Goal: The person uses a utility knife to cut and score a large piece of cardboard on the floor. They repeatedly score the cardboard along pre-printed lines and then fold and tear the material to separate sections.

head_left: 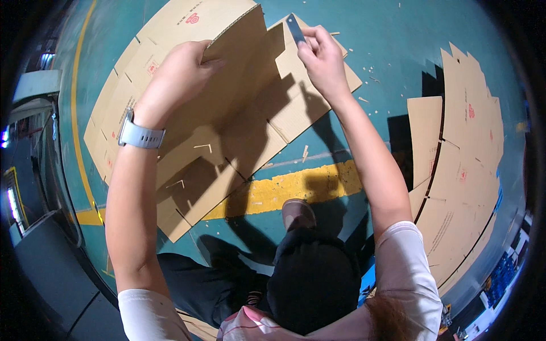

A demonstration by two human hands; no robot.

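Before me lies a large brown cardboard sheet, slotted and creased, with red printed marks on it. A flap of this cardboard stands raised at a slant. My left hand, with a pale watch strap on its wrist, is closed on the flap's upper edge, the thumb on the near face. At the sheet's far right my right hand grips a flat dark metal strip with a small hole near its tip. The strip points up and away. Its other end is hidden in the fingers.
A stack of flattened cardboard lies at the right. Small cardboard scraps are scattered on the green floor. A worn yellow line crosses it near my shoe. Grey equipment stands at the left.
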